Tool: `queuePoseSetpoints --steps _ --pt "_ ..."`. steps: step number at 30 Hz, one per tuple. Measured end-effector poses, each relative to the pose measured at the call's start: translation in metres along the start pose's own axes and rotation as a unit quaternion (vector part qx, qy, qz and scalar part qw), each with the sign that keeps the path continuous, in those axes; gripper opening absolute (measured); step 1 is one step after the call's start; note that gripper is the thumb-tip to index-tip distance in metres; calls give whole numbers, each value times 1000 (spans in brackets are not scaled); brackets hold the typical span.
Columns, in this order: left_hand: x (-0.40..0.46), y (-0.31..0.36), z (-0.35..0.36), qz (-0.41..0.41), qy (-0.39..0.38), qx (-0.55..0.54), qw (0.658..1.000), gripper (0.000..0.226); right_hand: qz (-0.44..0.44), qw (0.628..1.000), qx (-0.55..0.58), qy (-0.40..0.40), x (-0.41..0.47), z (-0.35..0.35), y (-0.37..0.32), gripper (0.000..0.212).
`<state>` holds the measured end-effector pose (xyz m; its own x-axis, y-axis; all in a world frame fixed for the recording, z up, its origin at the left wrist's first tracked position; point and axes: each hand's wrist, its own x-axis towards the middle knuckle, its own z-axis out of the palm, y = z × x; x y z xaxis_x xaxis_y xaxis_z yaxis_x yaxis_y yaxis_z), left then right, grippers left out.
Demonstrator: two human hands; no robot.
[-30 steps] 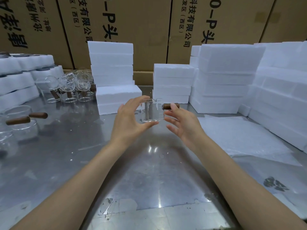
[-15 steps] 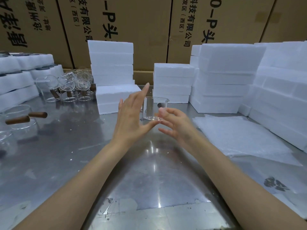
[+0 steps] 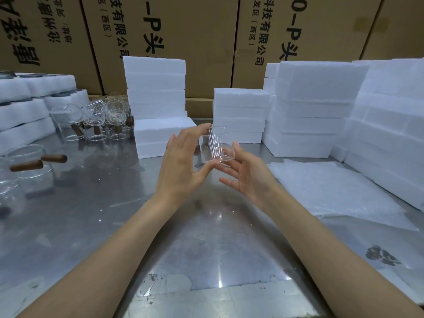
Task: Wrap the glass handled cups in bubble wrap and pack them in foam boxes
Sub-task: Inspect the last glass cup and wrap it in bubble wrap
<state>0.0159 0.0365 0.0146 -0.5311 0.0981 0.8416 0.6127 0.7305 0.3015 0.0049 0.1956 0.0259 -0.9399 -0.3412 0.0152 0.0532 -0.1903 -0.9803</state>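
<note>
Both hands are up over the middle of the steel tabletop, and a clear glass cup is sitting between them, lifted above the surface. The left hand is reaching round the cup's left side with long, nearly straight fingers, the forefinger lying across the rim and the thumb tucking under the base. The right hand is cupping it from below and to the right, palm turned up, fingers spread and only lightly bent, their tips touching the bottom edge of the glass. The cup is blurring into bright streaks, and its handle is not showing clearly. Just right of the hands, a sheet of bubble wrap is lying flat on the tabletop, running toward a wall of white foam boxes along the right edge. More foam boxes are standing behind the cup: a tall stack to the left, a lower stack straight behind and a broader one beside it. Far left, a cluster of glass cups with brown wooden handles is waiting near the back, and two more cups are sitting at the left edge, handles pointing right. Printed cardboard cartons are filling the background.
</note>
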Motion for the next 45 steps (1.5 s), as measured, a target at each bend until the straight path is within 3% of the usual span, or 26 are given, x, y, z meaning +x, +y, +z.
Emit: queuePoseSetpoints --steps 2,5,8,14,17,21,27,32,35,39,42,45 --pt "1 2 1 18 -7 35 999 68 -25 999 -24 27 -1 2 2 41" --pt "-1 4 3 37 -16 64 997 69 -53 997 -44 45 -4 6 4 72" --pt "-1 5 4 48 -12 73 996 69 -56 996 -55 49 -4 7 5 84" --pt "1 4 1 13 -20 29 999 83 -60 995 -31 71 1 1 6 42" --pt "2 2 -1 -1 -21 13 1000 83 -53 996 -12 70 4 -1 6 32" --pt "1 1 -1 -9 -37 5 999 72 -39 998 -3 55 4 -2 5 36" --pt "1 1 -1 5 -17 60 998 60 -19 998 -9 63 1 1 3 24" --pt "2 2 -1 2 -14 93 996 57 -58 992 -69 89 -2 3 6 57" --pt "1 3 -1 14 -4 103 995 57 -71 989 -93 94 -2 3 7 62" --pt "1 4 1 25 6 68 997 75 -79 984 -114 114 -1 2 8 52" --pt "2 4 1 -3 20 4 1000 97 -39 992 -63 100 1 0 5 29" --pt "0 2 1 -27 3 -9 1000 101 -8 997 -14 79 3 -2 4 27"
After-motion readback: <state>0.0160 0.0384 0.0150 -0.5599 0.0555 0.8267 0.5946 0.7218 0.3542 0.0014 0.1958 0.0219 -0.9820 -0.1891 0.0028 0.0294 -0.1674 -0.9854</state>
